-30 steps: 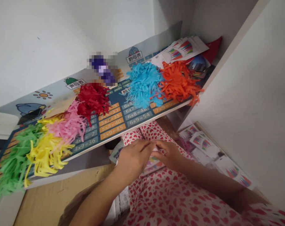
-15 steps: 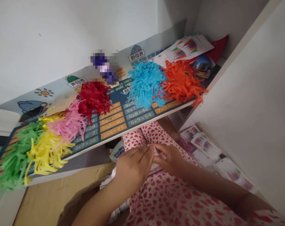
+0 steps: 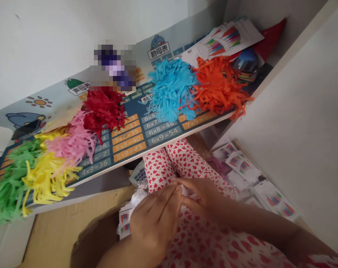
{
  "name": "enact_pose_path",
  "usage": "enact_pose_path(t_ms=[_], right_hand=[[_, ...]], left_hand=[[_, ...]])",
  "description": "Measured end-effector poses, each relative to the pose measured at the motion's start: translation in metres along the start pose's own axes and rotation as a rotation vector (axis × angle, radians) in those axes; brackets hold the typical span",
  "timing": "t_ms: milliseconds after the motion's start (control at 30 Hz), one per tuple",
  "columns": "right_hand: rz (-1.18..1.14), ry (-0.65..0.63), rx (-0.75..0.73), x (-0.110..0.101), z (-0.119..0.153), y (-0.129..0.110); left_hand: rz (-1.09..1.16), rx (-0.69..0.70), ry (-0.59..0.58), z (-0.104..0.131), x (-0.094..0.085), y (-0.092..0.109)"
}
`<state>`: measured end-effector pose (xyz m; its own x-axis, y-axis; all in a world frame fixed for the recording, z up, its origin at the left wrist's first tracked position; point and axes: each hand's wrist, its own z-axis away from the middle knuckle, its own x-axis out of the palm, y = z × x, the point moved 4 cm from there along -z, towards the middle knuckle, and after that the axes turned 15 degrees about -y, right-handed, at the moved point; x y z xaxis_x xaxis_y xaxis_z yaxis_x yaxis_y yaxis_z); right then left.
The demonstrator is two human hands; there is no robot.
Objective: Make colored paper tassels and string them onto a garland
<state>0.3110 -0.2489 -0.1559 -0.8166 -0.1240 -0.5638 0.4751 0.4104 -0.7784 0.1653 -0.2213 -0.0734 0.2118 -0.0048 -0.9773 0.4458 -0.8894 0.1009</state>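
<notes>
Above my lap, my left hand (image 3: 157,214) and my right hand (image 3: 201,195) meet with their fingers closed together. A sliver of something white (image 3: 186,190) shows between the fingertips; the rest is hidden by the hands, so its kind cannot be made out. Below and around the hands lies heart-patterned clothing (image 3: 191,158). Left of my left hand, white cards with coloured prints (image 3: 125,220) stick up beside a brown paper bag or box (image 3: 93,236).
On the tilted-looking desk (image 3: 163,143) lie fringed paper tufts: green (image 3: 10,186), yellow (image 3: 50,178), pink (image 3: 73,139), red (image 3: 104,111), blue (image 3: 173,91) and orange (image 3: 219,87). Printed cards (image 3: 224,39) are stacked at the back right. More cards (image 3: 277,203) lie low beside the white panel (image 3: 305,134).
The view has shifted, and both hands sit slightly lower in it, still together. The coloured print seen under the fingers before is now hidden. More of the cards at the left shows.
</notes>
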Motion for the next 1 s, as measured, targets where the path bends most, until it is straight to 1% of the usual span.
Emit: enact_pose_path(t_ms=[100, 167, 300, 467, 567, 700, 833, 900, 1000], right_hand=[[-0.001, -0.017, -0.011, -0.001, 0.000, -0.002], [0.007, -0.064, 0.016, 0.000, 0.000, -0.002], [0.015, -0.122, 0.041, 0.001, 0.001, -0.003], [0.009, -0.122, 0.025, 0.003, 0.001, -0.004], [0.011, -0.117, 0.019, 0.003, 0.002, -0.002], [0.025, -0.061, -0.004, 0.000, 0.004, -0.003], [0.012, -0.014, 0.029, -0.002, 0.002, 0.000], [0.008, 0.013, -0.029, -0.001, 0.001, 0.002], [0.014, 0.079, -0.184, -0.002, -0.002, 0.007]], left_hand=[[-0.020, 0.046, 0.013, -0.001, -0.003, 0.001], [-0.021, 0.056, 0.013, 0.000, -0.004, 0.001], [-0.017, 0.084, -0.047, 0.004, -0.004, 0.000], [-0.020, 0.126, -0.102, 0.007, -0.006, 0.000], [-0.012, 0.098, -0.080, 0.003, -0.007, 0.003], [0.003, 0.049, -0.018, 0.004, -0.008, 0.006], [0.033, -0.020, 0.012, 0.010, -0.003, 0.002], [0.039, -0.034, 0.034, 0.011, 0.003, 0.000], [0.062, -0.020, 0.082, 0.010, 0.011, -0.006]])
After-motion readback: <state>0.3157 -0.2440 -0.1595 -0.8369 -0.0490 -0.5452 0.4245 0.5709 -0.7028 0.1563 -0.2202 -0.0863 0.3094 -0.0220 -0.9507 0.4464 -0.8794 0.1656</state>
